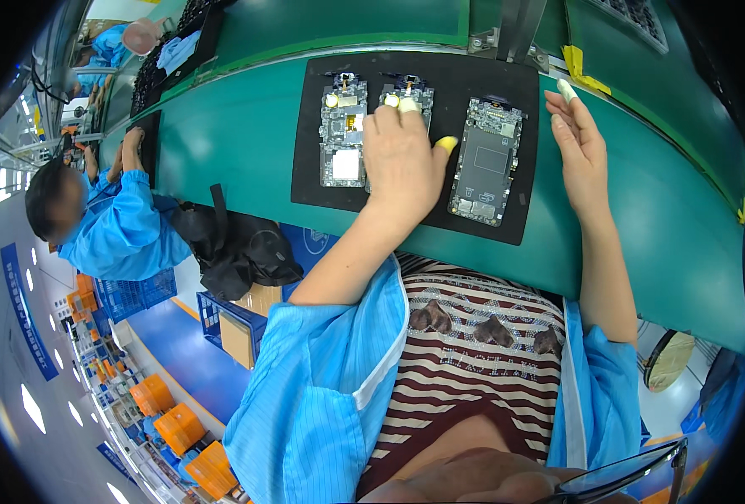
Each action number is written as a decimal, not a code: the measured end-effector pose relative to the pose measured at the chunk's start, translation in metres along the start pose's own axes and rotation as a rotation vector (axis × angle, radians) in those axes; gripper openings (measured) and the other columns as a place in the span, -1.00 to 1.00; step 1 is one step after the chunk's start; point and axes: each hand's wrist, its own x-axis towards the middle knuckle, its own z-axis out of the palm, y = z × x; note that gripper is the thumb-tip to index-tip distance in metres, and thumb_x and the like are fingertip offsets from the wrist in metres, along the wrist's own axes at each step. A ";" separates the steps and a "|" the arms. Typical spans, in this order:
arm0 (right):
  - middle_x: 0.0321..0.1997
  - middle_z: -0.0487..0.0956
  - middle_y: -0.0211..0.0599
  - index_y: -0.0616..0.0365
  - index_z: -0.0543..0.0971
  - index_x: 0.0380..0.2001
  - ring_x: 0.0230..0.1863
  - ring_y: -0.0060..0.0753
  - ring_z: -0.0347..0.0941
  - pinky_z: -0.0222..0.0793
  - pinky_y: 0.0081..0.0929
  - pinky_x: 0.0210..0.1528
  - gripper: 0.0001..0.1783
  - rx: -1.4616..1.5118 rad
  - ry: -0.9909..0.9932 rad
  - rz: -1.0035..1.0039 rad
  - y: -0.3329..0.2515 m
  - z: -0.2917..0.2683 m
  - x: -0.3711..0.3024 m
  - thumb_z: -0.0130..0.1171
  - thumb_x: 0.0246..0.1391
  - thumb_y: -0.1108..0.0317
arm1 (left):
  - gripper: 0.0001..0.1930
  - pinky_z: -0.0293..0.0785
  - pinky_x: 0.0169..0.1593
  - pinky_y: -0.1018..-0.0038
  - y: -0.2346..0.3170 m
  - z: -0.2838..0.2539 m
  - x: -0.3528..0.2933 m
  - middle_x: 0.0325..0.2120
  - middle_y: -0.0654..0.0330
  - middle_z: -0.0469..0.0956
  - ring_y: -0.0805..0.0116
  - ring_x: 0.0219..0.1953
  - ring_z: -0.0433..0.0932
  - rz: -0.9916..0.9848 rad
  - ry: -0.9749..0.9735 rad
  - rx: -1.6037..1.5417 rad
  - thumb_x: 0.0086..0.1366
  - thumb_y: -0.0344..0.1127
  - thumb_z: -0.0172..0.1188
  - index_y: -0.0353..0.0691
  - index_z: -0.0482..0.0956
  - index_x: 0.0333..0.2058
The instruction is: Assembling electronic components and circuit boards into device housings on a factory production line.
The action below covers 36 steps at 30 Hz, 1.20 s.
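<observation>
A black mat (448, 71) lies on the green bench and carries three opened phone bodies side by side. My left hand (402, 160) rests on the middle phone body (414, 91), fingers spread and capped with yellow and white finger cots, covering most of it. The left phone body (343, 130) shows its circuit boards and a white square part. The right phone body (486, 160) is darker grey. My right hand (580, 147) hovers flat and empty just right of the mat, a white cot on one fingertip.
The green bench (238, 143) curves away to the left, where a co-worker in a blue coat (112, 227) works at another dark mat. A black bag (234, 248) hangs at the bench edge. Yellow tape (576, 67) marks the far side. Orange and blue crates (179, 424) stand on the floor.
</observation>
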 end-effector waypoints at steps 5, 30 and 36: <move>0.07 0.38 -0.15 0.34 0.26 0.11 0.08 -0.40 0.29 0.24 -0.51 0.07 -0.51 -0.126 -0.044 -0.093 0.004 0.003 -0.002 -0.01 0.12 0.41 | -0.66 0.30 -0.17 0.25 -0.009 -0.005 0.001 -0.38 -0.06 0.37 -0.01 -0.27 0.33 -0.054 -0.112 0.070 -0.08 -0.31 0.32 -0.43 0.42 -0.40; -0.21 0.51 -0.31 0.28 0.44 -0.07 -0.20 -0.57 0.43 0.41 -0.56 -0.18 -0.60 0.414 -0.555 0.560 -0.027 0.002 -0.017 -0.06 0.20 0.17 | -0.71 0.47 -0.17 0.60 0.002 -0.035 -0.011 -0.24 0.10 0.54 0.50 -0.24 0.52 -0.493 -0.769 -1.576 0.21 -0.59 -0.05 -0.45 0.37 -0.07; -0.19 0.53 -0.33 0.32 0.41 -0.02 -0.25 -0.65 0.43 0.37 -0.68 -0.21 -0.61 0.421 -0.619 0.515 -0.022 -0.001 -0.016 -0.03 0.18 0.26 | -0.75 0.46 -0.23 0.64 0.005 -0.035 -0.017 -0.29 0.13 0.56 0.56 -0.28 0.50 -0.428 -0.714 -1.464 0.18 -0.63 -0.02 -0.45 0.41 -0.14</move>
